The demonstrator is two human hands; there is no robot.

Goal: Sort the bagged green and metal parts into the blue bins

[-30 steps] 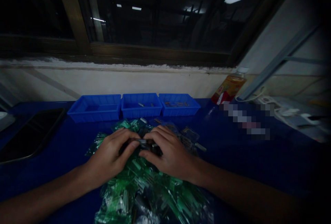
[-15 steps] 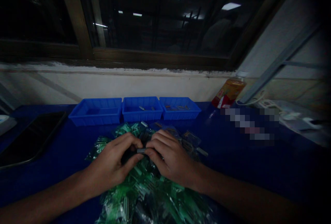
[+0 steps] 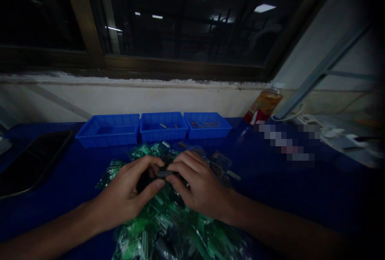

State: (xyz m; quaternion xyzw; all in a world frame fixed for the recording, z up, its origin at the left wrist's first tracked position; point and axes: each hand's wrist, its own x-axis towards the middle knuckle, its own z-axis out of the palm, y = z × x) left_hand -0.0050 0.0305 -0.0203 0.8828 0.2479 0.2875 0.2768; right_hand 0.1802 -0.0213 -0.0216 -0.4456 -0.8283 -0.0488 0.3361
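Note:
Between my hands, above a heap of clear bags, is a small dark grey bar-shaped piece [image 3: 163,174]. My right hand [image 3: 195,182] pinches its right end between thumb and fingers. Curled around its left end, my left hand [image 3: 132,186] has its fingertips against the piece and its thumb just below. Small plastic bags [image 3: 177,228] holding green and silvery strips spread beneath both hands. A loose pale grey bar [image 3: 234,175] lies to the right of my right hand, near a clear bag [image 3: 221,159].
Three blue trays stand along the wall: a left tray [image 3: 105,140], a middle tray [image 3: 164,135] with small bars, and a right tray [image 3: 209,133] with thin pieces. A dark phone [image 3: 34,162] lies left. A drink bottle [image 3: 264,103] and white cables [image 3: 333,134] are at right.
My left thumb and fingers have spread slightly apart around the grey piece, which has shifted a little. The whole view has moved slightly.

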